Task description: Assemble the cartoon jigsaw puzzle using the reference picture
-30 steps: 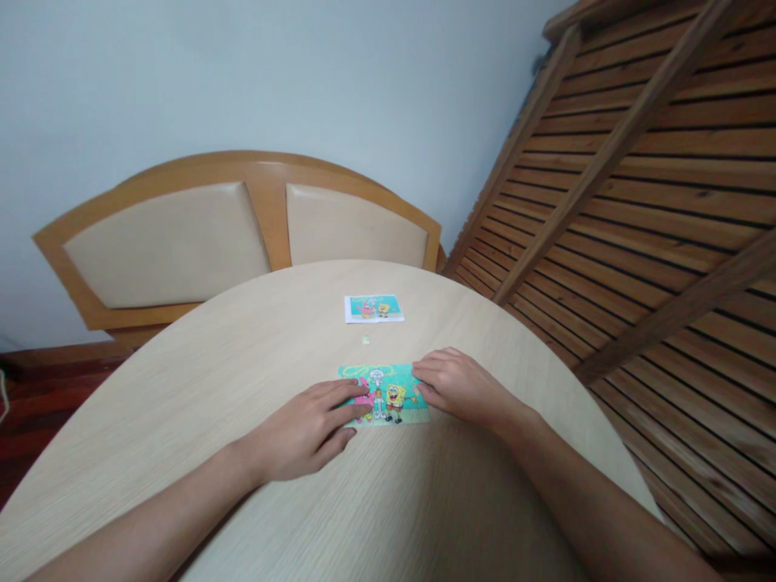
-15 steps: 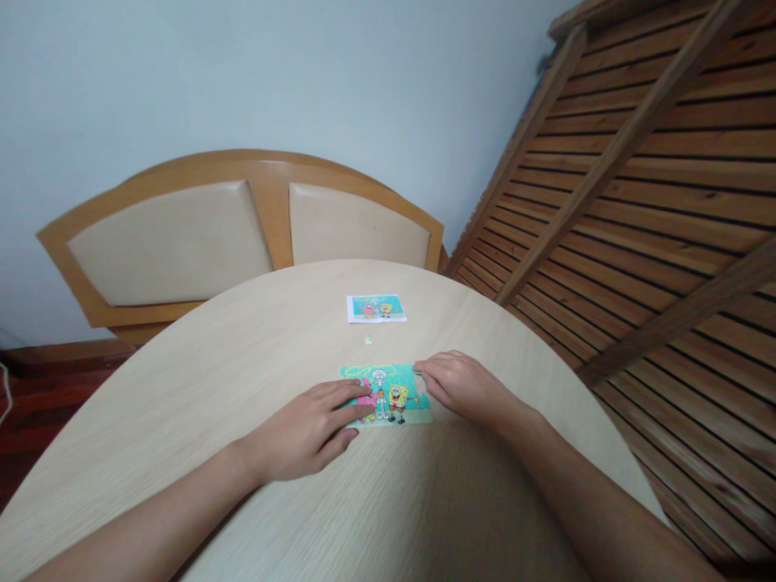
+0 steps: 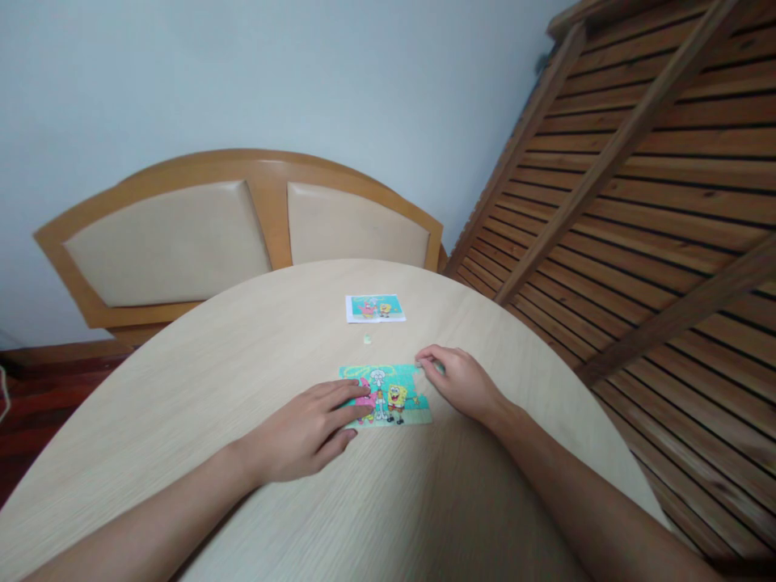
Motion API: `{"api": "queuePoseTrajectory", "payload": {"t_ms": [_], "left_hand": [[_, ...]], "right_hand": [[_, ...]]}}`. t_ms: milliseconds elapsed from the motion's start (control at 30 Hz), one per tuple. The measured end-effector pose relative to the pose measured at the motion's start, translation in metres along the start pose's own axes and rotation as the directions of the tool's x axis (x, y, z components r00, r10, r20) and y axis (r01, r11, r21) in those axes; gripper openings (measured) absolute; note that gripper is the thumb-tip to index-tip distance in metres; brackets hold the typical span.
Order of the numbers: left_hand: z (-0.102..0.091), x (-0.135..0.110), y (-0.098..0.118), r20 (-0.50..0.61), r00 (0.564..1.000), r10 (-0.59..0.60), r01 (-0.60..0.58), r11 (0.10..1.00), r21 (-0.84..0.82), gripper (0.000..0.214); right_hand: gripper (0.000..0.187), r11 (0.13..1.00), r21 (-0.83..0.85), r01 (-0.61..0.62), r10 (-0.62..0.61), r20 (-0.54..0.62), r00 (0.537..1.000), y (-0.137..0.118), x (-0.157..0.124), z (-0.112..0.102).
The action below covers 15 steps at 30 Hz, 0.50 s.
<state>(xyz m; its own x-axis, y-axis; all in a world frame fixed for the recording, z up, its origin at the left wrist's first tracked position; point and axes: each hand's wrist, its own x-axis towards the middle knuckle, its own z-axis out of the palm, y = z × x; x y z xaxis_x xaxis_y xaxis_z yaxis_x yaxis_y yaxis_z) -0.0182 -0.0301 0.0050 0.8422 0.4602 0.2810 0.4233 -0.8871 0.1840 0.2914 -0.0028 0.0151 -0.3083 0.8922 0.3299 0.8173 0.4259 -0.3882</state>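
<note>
A jigsaw puzzle with colourful cartoon figures on turquoise lies flat on the table before me. My left hand rests on its left part, fingers stretched out, covering some of the pink figure. At the puzzle's upper right corner, where bare table shows through a gap, my right hand pinches a small puzzle piece between thumb and forefinger; the fingers mostly hide it. Another loose puzzle piece, pale green, lies beyond the puzzle's top edge.
Farther back on the round wooden table lies a small printed picture card with the same figures. A padded chair back or bench stands behind the table. Wooden slats lean at the right.
My right hand has lifted and shifted slightly up, away from the puzzle's corner, uncovering more of the gap. My left hand stays where it was.
</note>
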Motion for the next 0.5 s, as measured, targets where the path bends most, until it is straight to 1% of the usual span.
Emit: {"api": "queuePoseTrajectory", "payload": {"t_ms": [67,133,200,267,333,400,433,500], "left_hand": [[-0.001,0.0,0.0,-0.001,1.0,0.002,-0.002,1.0,-0.001,0.043],[-0.001,0.0,0.001,0.002,1.0,0.009,-0.009,1.0,0.004,0.043],[-0.002,0.0,0.001,0.003,1.0,0.014,-0.014,1.0,0.007,0.042],[-0.004,0.0,0.001,0.004,1.0,0.013,-0.013,1.0,0.007,0.041],[-0.005,0.001,0.001,0.005,1.0,0.013,-0.013,1.0,0.002,0.039],[-0.006,0.002,0.002,0.004,1.0,0.011,-0.011,1.0,-0.008,0.036],[-0.007,0.003,0.003,0.0,1.0,0.012,-0.012,1.0,-0.015,0.035],[-0.007,0.005,0.004,-0.017,1.0,0.016,-0.017,0.999,-0.035,0.032]], "right_hand": [[0.02,0.999,0.019,-0.038,0.038,-0.04,0.998,0.004,-0.001,-0.003],[0.02,0.998,-0.048,-0.047,0.044,-0.063,0.997,0.008,-0.002,-0.006],[0.02,0.989,-0.14,-0.037,0.032,-0.044,0.999,0.01,-0.003,-0.008],[0.019,0.983,-0.182,-0.013,0.015,0.007,1.0,0.009,-0.003,-0.01],[0.016,0.984,-0.177,0.012,-0.004,0.046,0.999,0.006,-0.004,-0.011],[0.014,0.987,-0.161,0.009,-0.002,0.047,0.999,-0.002,-0.005,-0.01],[0.013,0.988,-0.154,-0.012,0.018,0.038,0.999,-0.006,-0.006,-0.009],[0.013,0.987,-0.133,-0.094,0.098,0.024,0.995,-0.018,-0.009,-0.005]]}}
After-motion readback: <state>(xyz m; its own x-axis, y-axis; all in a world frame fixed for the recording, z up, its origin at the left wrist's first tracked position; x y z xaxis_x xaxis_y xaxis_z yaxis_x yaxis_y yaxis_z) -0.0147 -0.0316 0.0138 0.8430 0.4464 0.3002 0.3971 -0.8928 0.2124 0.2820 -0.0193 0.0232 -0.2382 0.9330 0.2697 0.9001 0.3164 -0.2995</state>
